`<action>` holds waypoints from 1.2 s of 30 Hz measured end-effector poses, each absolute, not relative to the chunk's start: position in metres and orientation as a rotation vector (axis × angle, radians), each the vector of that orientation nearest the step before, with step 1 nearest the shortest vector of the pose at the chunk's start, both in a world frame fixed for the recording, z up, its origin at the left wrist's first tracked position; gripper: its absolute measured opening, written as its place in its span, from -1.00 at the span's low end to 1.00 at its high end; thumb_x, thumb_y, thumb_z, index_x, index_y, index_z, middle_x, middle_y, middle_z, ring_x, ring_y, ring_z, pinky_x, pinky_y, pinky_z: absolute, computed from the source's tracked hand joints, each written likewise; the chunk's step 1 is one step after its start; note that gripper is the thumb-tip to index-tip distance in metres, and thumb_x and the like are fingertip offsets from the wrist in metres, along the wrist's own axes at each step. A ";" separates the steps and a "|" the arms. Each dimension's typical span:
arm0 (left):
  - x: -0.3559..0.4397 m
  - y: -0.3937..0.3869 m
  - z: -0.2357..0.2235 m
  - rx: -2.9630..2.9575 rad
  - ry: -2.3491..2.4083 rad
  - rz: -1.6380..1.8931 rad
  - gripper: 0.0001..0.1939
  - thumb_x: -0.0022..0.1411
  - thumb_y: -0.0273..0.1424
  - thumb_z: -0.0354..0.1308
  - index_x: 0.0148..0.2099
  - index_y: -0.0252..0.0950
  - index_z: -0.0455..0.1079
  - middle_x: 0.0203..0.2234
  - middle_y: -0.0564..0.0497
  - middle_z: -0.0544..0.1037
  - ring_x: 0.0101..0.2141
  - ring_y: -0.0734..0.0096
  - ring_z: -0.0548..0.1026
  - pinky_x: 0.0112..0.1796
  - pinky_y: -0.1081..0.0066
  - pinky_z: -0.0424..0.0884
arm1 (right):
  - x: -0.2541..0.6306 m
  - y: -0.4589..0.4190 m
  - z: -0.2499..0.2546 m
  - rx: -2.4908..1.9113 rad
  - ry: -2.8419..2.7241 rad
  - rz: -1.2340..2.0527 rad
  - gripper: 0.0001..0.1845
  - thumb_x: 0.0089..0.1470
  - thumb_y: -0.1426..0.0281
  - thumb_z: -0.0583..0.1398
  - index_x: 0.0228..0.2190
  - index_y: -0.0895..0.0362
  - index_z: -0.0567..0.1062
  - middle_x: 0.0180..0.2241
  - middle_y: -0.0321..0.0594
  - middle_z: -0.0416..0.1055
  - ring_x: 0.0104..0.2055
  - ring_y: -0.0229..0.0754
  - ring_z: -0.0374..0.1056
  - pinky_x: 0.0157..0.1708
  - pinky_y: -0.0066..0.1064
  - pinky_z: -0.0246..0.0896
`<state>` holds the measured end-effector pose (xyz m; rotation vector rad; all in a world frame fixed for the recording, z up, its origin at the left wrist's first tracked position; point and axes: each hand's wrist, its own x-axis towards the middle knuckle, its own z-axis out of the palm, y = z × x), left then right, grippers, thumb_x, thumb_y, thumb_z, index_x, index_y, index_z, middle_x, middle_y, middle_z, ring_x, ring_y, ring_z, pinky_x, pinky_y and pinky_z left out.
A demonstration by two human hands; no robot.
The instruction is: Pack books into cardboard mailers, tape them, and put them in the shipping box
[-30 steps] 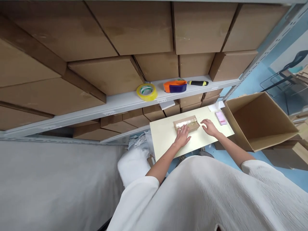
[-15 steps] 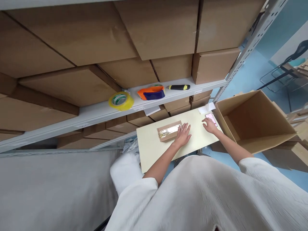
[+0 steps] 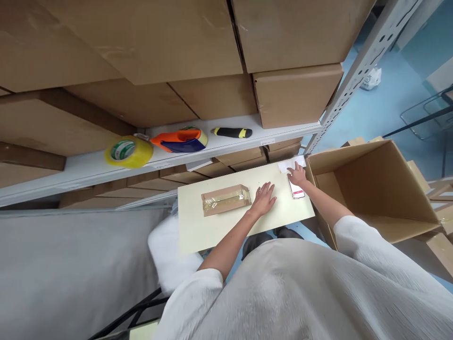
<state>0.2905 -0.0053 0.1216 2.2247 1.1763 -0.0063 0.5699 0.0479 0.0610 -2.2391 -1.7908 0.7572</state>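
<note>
A small cardboard box (image 3: pixel 226 200) with shiny clear tape along its top lies on the cream tabletop (image 3: pixel 193 231). Just right of it, my left hand (image 3: pixel 262 202) rests on the tabletop, fingers spread and holding nothing. My right hand (image 3: pixel 297 176) reaches to the board's far right corner, its fingers apart over some white paper (image 3: pixel 285 165). Whether the fingertips press on the paper is hard to make out. Partly under that hand lies a phone (image 3: pixel 297 192) with a white and pink screen.
A large open carton (image 3: pixel 375 174) stands right of the tabletop. On the shelf edge ahead sit a yellow tape roll (image 3: pixel 129 152), an orange and blue tape dispenser (image 3: pixel 180 140) and a black and yellow utility knife (image 3: pixel 231 132). Stacked cardboard boxes (image 3: pixel 297 94) fill the shelves.
My left hand has come off the taped box onto the tabletop beside it. My right hand has moved from beside the phone to the white paper. The camera view has shifted.
</note>
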 end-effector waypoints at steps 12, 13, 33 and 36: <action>0.308 0.014 0.120 2.142 1.217 -0.045 -0.36 0.56 -0.20 0.00 0.57 -0.24 0.16 0.58 -0.21 0.10 0.55 0.00 0.07 0.49 -0.04 0.03 | 0.599 0.079 0.027 -2.290 -1.617 0.991 -0.46 0.29 0.05 0.23 0.12 0.13 0.56 0.33 0.30 0.32 0.36 0.37 0.29 0.32 0.24 0.20; 0.311 0.015 0.119 2.132 1.219 -0.034 -0.37 0.56 -0.20 0.01 0.56 -0.24 0.17 0.58 -0.21 0.11 0.55 0.00 0.08 0.49 -0.04 0.05 | 0.602 0.079 0.030 -2.268 -1.608 0.980 -0.46 0.29 0.07 0.22 0.12 0.16 0.57 0.29 0.33 0.37 0.32 0.36 0.33 0.30 0.19 0.24; 0.450 0.095 0.084 1.458 1.343 0.402 -0.69 0.39 -0.55 0.19 0.12 -0.25 0.54 0.10 -0.13 0.67 0.07 0.22 0.64 0.16 0.22 0.51 | 0.629 0.073 0.059 -2.049 -1.182 0.874 -0.58 0.01 0.37 0.09 -0.15 0.08 0.63 -0.16 -0.10 0.64 -0.11 0.03 0.54 0.03 -0.14 0.46; 0.458 0.102 0.078 1.448 1.395 0.425 -0.72 0.35 -0.58 0.18 0.04 -0.23 0.54 0.02 -0.08 0.69 0.02 0.25 0.65 0.13 0.24 0.51 | 0.628 0.073 0.061 -2.000 -1.172 0.875 -0.62 -0.01 0.37 0.09 -0.17 0.07 0.59 -0.18 -0.10 0.62 -0.13 0.03 0.51 0.04 -0.13 0.45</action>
